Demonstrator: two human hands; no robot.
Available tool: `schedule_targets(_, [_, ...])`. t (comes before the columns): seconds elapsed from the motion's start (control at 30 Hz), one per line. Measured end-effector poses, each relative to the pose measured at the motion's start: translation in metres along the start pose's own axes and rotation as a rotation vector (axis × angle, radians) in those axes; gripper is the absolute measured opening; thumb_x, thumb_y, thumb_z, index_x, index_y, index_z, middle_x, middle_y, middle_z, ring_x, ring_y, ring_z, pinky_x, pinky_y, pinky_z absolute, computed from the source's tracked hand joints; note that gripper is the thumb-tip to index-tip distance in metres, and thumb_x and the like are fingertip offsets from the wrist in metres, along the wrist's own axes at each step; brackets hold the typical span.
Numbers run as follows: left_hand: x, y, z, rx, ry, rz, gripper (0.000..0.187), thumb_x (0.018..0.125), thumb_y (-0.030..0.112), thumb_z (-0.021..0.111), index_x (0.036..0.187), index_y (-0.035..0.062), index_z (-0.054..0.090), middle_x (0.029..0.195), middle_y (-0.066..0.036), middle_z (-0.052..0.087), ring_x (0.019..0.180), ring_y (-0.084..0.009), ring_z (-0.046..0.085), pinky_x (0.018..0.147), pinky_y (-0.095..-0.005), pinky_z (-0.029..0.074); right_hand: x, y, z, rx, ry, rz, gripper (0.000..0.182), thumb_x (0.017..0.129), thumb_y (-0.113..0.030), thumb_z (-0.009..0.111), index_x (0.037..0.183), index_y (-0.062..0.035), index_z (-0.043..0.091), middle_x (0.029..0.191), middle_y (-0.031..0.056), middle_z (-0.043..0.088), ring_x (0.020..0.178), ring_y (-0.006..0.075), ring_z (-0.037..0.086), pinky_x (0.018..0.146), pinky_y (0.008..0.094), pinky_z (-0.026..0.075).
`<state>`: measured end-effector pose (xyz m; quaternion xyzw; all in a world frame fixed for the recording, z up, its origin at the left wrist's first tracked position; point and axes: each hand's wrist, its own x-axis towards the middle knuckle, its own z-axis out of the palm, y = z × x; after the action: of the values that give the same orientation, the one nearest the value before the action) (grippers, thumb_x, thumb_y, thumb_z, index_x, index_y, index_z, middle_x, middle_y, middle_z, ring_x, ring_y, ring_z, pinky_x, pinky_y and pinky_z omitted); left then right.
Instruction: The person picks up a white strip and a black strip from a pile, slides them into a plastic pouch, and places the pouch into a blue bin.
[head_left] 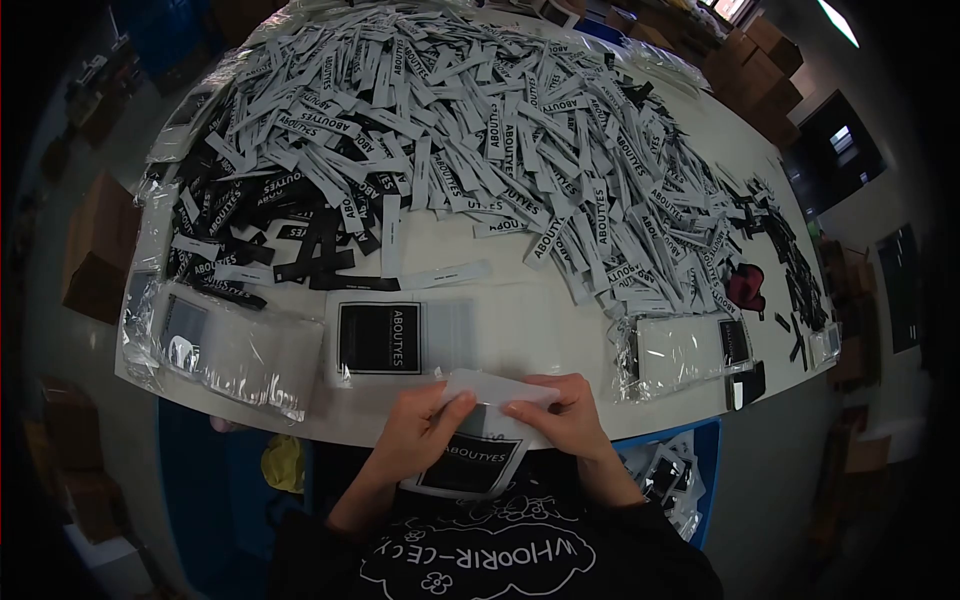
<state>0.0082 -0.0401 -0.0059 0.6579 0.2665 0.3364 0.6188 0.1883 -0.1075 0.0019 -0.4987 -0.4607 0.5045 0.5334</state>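
Observation:
Both my hands hold one clear plastic packaging bag [465, 468] with a black ABOUTYES label panel, at the table's front edge. My left hand [415, 425] pinches its pale upper edge on the left, thumb on top. My right hand [565, 420] pinches the same edge on the right. The bag hangs down in front of my shirt. Just beyond my hands, another bag with a black ABOUTYES panel [380, 338] lies flat on the white table [560, 330]. What is inside the held bag I cannot make out.
A large heap of white ABOUTYES strips [440, 130] covers the table's far side, with black strips [250, 200] at left. Stacks of clear bags [240, 345] lie left and right. Below the edge stand blue bins [185, 480]; the right one holds filled bags [665, 475].

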Motion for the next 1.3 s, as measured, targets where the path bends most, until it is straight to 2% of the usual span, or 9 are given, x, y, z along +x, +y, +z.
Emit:
schedule_targets(0.2, [-0.005, -0.006, 0.009, 0.093, 0.104, 0.014, 0.02, 0.091, 0.013, 0.049, 0.092, -0.0032, 0.06, 0.058, -0.004, 0.05, 0.049, -0.0065, 0.039, 0.044, -0.0239, 0.031, -0.003, 0.001, -0.012, -0.342, -0.047, -0.075, 0.014, 0.079, -0.004, 0.064, 0.09, 0.0038, 0.064, 0.073, 0.0042, 0.063, 0.063, 0.0065, 0.054, 0.056, 0.0195, 0.041])
schedule_targets(0.27, [-0.005, -0.011, 0.014, 0.088, 0.063, 0.0, 0.02, 0.091, 0.013, 0.049, 0.09, -0.0031, 0.06, 0.057, -0.004, 0.048, 0.048, -0.0063, 0.038, 0.043, -0.0245, 0.031, -0.007, 0.0, -0.009, 0.091, -0.022, 0.044, 0.016, 0.077, 0.0, 0.064, 0.092, 0.0046, 0.064, 0.083, 0.0053, 0.064, 0.073, 0.0086, 0.057, 0.064, 0.0198, 0.044])
schedule_targets(0.6, [0.004, -0.004, 0.033, 0.263, -0.012, 0.046, 0.022, 0.089, 0.013, 0.049, 0.076, -0.0039, 0.055, 0.056, -0.012, 0.047, 0.043, -0.0177, 0.04, 0.042, -0.0299, 0.031, -0.025, 0.017, -0.008, 0.157, 0.245, 0.142, 0.017, 0.078, -0.008, 0.067, 0.093, 0.0005, 0.064, 0.079, 0.0007, 0.062, 0.069, 0.0047, 0.054, 0.059, 0.0187, 0.042])
schedule_targets(0.7, [0.002, -0.004, 0.03, 0.28, -0.105, 0.009, 0.024, 0.089, 0.011, 0.048, 0.072, -0.0044, 0.055, 0.055, -0.012, 0.047, 0.043, -0.0196, 0.04, 0.043, -0.0307, 0.032, -0.035, 0.017, -0.014, 0.105, 0.118, 0.361, 0.025, 0.076, -0.004, 0.067, 0.099, 0.0023, 0.06, 0.089, 0.0033, 0.063, 0.082, 0.0094, 0.057, 0.074, 0.0231, 0.047])
schedule_targets(0.77, [-0.005, -0.012, 0.027, 0.346, 0.013, -0.037, 0.016, 0.086, 0.008, 0.051, 0.077, -0.0042, 0.056, 0.06, -0.013, 0.049, 0.049, -0.0215, 0.045, 0.048, -0.031, 0.035, -0.046, 0.012, -0.011, 0.358, 0.07, 0.177, 0.03, 0.078, -0.01, 0.066, 0.105, 0.0, 0.056, 0.095, 0.0036, 0.059, 0.085, 0.0085, 0.053, 0.074, 0.0225, 0.044])
schedule_targets(0.93, [0.007, 0.013, 0.035, 0.265, -0.366, 0.007, 0.025, 0.077, 0.007, 0.059, 0.101, -0.0005, 0.055, 0.08, -0.014, 0.057, 0.072, -0.0253, 0.057, 0.065, -0.0326, 0.045, -0.119, 0.017, -0.074, 0.107, 0.269, 0.254, 0.038, 0.077, -0.007, 0.063, 0.112, 0.0006, 0.05, 0.102, 0.0066, 0.058, 0.092, 0.012, 0.055, 0.08, 0.0262, 0.045])
schedule_targets(1.07, [-0.001, 0.001, 0.004, 0.568, -0.271, 0.015, 0.026, 0.078, 0.006, 0.059, 0.103, 0.0011, 0.056, 0.084, -0.013, 0.059, 0.079, -0.0276, 0.058, 0.072, -0.0343, 0.046, -0.209, 0.011, -0.136, -0.076, 0.54, 0.386, 0.043, 0.074, -0.015, 0.063, 0.112, 0.0014, 0.051, 0.099, 0.0104, 0.06, 0.09, 0.0158, 0.058, 0.08, 0.0284, 0.047])
schedule_targets(1.2, [-0.009, -0.007, -0.015, 0.709, -0.124, -0.023, 0.022, 0.077, 0.002, 0.059, 0.099, 0.0009, 0.057, 0.091, -0.014, 0.058, 0.087, -0.028, 0.057, 0.077, -0.0342, 0.045, -0.272, 0.045, -0.143, -1.025, 0.727, 1.206, 0.057, 0.071, -0.032, 0.065, 0.114, 0.0011, 0.049, 0.105, 0.0256, 0.057, 0.096, 0.0373, 0.057, 0.083, 0.0405, 0.045])
schedule_targets(1.3, [-0.018, -0.013, -0.028, 0.799, -0.008, 0.06, 0.022, 0.075, 0.001, 0.06, 0.097, 0.001, 0.058, 0.096, -0.014, 0.057, 0.091, -0.029, 0.056, 0.079, -0.0344, 0.044, -0.265, 0.024, -0.135, -0.973, 0.86, 1.042, 0.05, 0.071, -0.023, 0.067, 0.112, 0.0011, 0.054, 0.1, 0.0205, 0.062, 0.092, 0.0318, 0.06, 0.08, 0.0377, 0.047])
